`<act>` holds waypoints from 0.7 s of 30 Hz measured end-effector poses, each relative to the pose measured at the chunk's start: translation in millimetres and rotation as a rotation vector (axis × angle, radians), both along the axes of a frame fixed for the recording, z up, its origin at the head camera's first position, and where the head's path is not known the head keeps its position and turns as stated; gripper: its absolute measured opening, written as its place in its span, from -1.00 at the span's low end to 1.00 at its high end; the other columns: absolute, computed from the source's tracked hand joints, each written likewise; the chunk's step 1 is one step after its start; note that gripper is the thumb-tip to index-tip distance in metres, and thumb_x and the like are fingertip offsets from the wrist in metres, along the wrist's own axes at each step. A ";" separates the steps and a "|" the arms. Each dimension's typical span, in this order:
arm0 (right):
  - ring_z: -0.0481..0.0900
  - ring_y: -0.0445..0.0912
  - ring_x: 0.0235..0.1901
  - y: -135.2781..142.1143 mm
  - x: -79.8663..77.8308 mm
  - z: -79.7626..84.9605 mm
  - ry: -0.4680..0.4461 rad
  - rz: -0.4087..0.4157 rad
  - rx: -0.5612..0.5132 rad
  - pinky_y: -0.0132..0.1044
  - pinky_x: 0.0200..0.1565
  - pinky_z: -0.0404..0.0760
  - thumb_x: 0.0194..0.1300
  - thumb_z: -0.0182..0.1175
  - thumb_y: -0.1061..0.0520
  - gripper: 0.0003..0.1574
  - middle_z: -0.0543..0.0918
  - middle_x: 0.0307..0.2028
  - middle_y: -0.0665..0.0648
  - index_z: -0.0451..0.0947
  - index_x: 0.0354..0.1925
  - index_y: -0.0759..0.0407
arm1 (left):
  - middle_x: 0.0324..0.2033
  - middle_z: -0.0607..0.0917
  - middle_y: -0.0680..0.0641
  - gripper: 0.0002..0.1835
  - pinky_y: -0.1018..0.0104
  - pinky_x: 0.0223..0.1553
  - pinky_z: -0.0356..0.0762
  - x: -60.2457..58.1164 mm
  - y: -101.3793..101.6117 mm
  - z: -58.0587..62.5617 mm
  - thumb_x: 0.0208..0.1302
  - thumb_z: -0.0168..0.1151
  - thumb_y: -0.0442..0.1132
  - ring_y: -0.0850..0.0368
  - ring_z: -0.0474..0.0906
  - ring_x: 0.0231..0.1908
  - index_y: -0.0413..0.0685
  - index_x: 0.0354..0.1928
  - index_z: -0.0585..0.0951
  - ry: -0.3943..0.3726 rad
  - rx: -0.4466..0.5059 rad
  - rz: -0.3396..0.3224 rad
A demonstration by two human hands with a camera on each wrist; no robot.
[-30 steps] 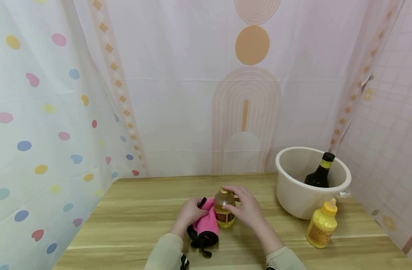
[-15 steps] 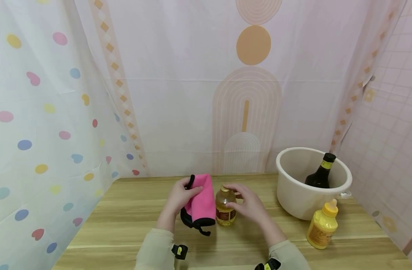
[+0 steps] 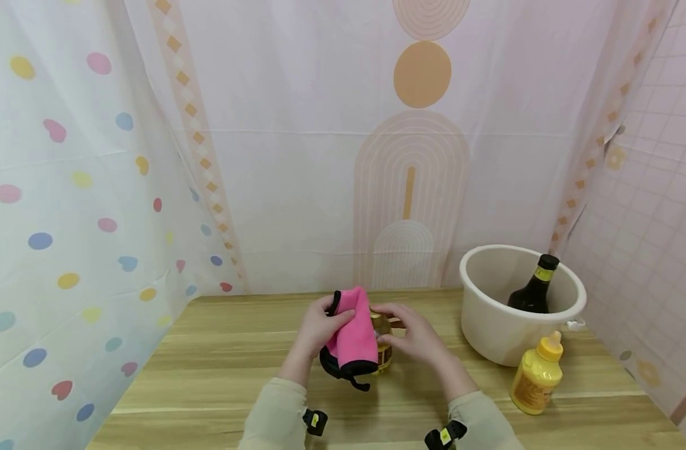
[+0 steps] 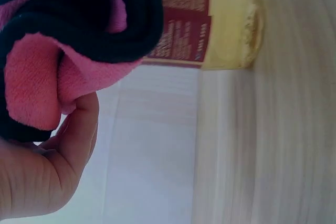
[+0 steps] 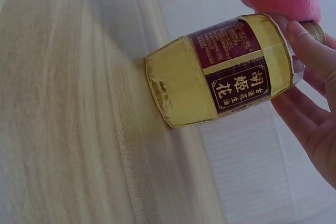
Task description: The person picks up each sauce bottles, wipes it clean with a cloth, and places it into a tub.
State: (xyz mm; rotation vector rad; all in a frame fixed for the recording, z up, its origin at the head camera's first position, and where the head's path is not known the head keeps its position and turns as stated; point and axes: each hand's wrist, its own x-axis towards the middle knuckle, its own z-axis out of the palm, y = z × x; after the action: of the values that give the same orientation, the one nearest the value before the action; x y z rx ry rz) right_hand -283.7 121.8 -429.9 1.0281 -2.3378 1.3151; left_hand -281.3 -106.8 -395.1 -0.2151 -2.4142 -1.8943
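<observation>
My left hand (image 3: 318, 325) pinches a folded pink cloth with black edging (image 3: 355, 337), thumb on its near side. The cloth hangs just left of a small cooking oil bottle (image 3: 385, 360) and hides part of it in the head view. Around the bottle's upper part, below the cap, my right hand (image 3: 415, 335) curls its fingers and thumb. Yellow oil and a dark red label (image 5: 239, 82) show clearly in the right wrist view. The bottle's base is at the tabletop. Whether the cloth touches the bottle I cannot tell.
At the right stands a white bucket (image 3: 478, 331) with a dark bottle (image 3: 534, 292) leaning inside it. In front of the bucket is a yellow squeeze bottle (image 3: 536, 378). The wooden table (image 3: 219, 375) ends at a curtain (image 3: 298, 187) behind.
My left hand has raised the pink cloth from low beside the oil bottle, then brought it rightward, partly over the bottle in view. The right hand has stayed nearly still on the bottle.
</observation>
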 end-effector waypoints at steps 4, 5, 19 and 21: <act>0.56 0.04 0.06 -0.4 0.1 -0.1 0.008 0.012 -0.008 -0.16 0.03 0.60 0.10 0.44 0.35 -0.31 0.58 0.11 0.17 0.51 0.21 0.19 | -0.18 0.70 -0.17 -0.67 0.18 -0.25 0.60 0.2 2.9 -1.9 0.20 0.42 -0.26 0.05 0.60 -0.28 -0.26 -0.03 0.66 0.015 -0.052 0.007; 0.56 0.04 0.06 -0.5 0.2 0.0 0.007 0.014 -0.010 -0.16 0.03 0.60 0.10 0.44 0.35 -0.31 0.58 0.11 0.17 0.51 0.22 0.18 | -0.18 0.70 -0.18 -0.67 0.17 -0.25 0.61 0.3 2.9 -1.9 0.20 0.42 -0.27 0.04 0.60 -0.27 -0.27 -0.03 0.66 0.021 -0.069 0.005; 0.54 0.03 0.08 -0.6 0.2 -1.6 0.004 0.013 -0.009 -0.13 0.04 0.60 0.11 0.44 0.32 -0.30 0.58 0.13 0.17 0.50 0.23 0.17 | -0.23 0.70 -0.16 -0.72 0.16 -0.24 0.61 2.7 -3.7 -12.2 0.16 0.43 -0.33 0.05 0.59 -0.29 -0.30 -0.11 0.66 0.008 -0.110 -0.009; 0.54 0.03 0.08 -1.1 -0.1 -2.3 0.001 0.012 -0.010 -0.13 0.04 0.59 0.12 0.43 0.31 -0.31 0.57 0.13 0.16 0.50 0.23 0.16 | -0.24 0.70 -0.16 -0.73 0.16 -0.25 0.61 2.9 -5.1 -14.5 0.16 0.43 -0.33 0.05 0.59 -0.30 -0.31 -0.12 0.66 0.007 -0.107 -0.006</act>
State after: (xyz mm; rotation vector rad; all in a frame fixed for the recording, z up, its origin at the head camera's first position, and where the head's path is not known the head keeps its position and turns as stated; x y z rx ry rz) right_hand -283.8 120.6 -432.2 1.0415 -2.3251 1.3289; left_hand -278.3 -111.9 -409.6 -0.2338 -2.5151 -1.7654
